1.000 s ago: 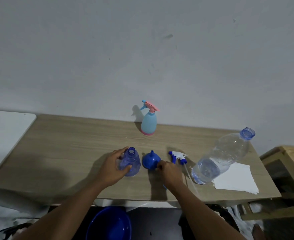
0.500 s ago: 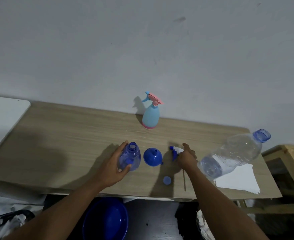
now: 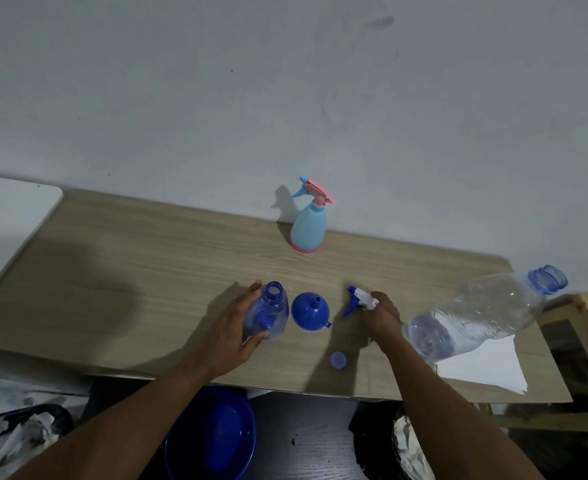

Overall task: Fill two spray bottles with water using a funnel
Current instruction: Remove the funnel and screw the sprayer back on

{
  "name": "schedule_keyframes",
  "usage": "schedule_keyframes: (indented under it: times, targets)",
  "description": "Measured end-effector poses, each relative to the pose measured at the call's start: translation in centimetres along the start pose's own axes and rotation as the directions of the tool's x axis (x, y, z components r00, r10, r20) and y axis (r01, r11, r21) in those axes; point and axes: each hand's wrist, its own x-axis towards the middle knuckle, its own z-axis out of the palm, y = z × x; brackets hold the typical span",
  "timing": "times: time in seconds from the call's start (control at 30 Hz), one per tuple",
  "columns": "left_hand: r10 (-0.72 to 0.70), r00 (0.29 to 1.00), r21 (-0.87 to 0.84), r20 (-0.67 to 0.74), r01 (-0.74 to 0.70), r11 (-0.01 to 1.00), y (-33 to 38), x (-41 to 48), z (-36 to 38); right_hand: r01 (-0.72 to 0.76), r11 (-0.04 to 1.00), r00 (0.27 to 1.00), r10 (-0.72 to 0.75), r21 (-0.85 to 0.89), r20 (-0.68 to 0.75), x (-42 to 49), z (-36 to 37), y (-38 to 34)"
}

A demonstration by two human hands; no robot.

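Blue see-through bottle [image 3: 271,313] (neck open) gripped by left fingers [image 3: 252,342]; right fingers [image 3: 384,302] clutch sprayer head [image 3: 363,300].

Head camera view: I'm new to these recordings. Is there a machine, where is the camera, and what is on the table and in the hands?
No machine: the grips are a person's two bare hands. The camera sits on their head, looking forward and down. The left hand holds an open blue spray bottle upright on the wooden table. The right hand closes on a detached spray head lying there. Between them a blue funnel sits wide end down. Nearer lies a small blue cap. To the right are a big uncapped water bottle, partly full, and white paper. A light blue spray bottle with a pink head stands by the wall. A blue basin sits below the table.
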Motion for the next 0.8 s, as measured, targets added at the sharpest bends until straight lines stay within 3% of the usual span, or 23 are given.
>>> schedule_keyframes:
  times: [0.17, 0.57, 0.7, 0.8]
  targets:
    - [0.076, 0.997, 0.059, 0.001, -0.076, 0.995, -0.5, 0.5, 0.9, 0.038, 0.999, 0.997, -0.036, 0.037, -0.061, -0.6, -0.3, -0.6]
    - [-0.031, 0.999, -0.128, -0.031, 0.027, 0.991, 0.5, 1.2, 2.5, 0.288, 0.937, 0.936, -0.232, 0.198, -0.264, -1.0, -2.2, -1.7]
    - [-0.022, 0.998, -0.179, -0.052, 0.012, 0.984, 2.3, 2.0, 1.4, 0.401, 0.854, 0.898, -0.294, 0.333, -0.327, -2.2, -4.1, -4.5]
    - [-0.026, 0.998, -0.209, -0.065, 0.012, 0.978, 4.0, 2.4, 0.2, 0.564, 0.74, 0.812, -0.418, 0.366, -0.407, -4.5, -6.1, -8.1]
